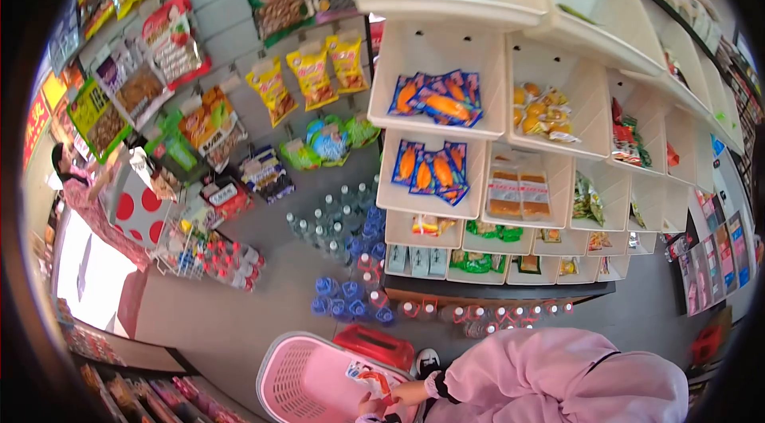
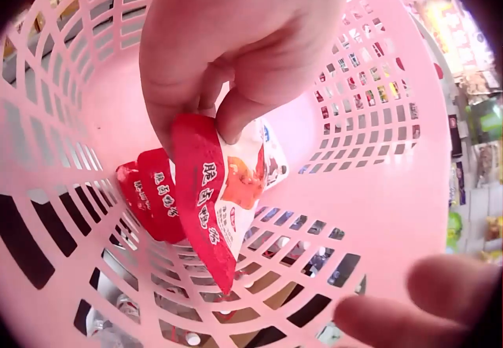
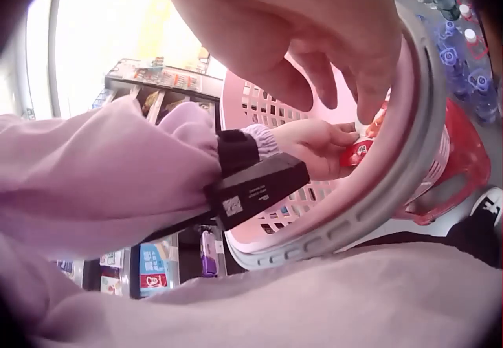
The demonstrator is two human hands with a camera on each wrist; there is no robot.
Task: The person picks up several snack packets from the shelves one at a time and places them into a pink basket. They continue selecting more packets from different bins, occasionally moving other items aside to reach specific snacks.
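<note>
My left hand [image 2: 244, 42] pinches the top edge of a red and white snack bag [image 2: 211, 199] inside a pink plastic basket [image 2: 393, 199]. Under and behind that bag, more red packaging [image 2: 149, 195] with white lettering lies against the slotted wall. In the head view, the snack bag [image 1: 369, 377] shows over the basket's near side, beside both hands. My right hand [image 3: 306, 34] hovers over the basket rim [image 3: 424, 128], its fingers loosely bent with nothing between them. Beyond it, the left hand [image 3: 318, 144] holds the bag, partly hidden by the rim.
A red basket [image 1: 374, 346] stands beside the pink one. Bottled drinks [image 1: 343, 299] line the floor before white snack bins [image 1: 438, 208]. Hanging snack bags [image 1: 271, 92] cover the left wall. Another person [image 1: 96, 192] stands at far left, near a spotted box.
</note>
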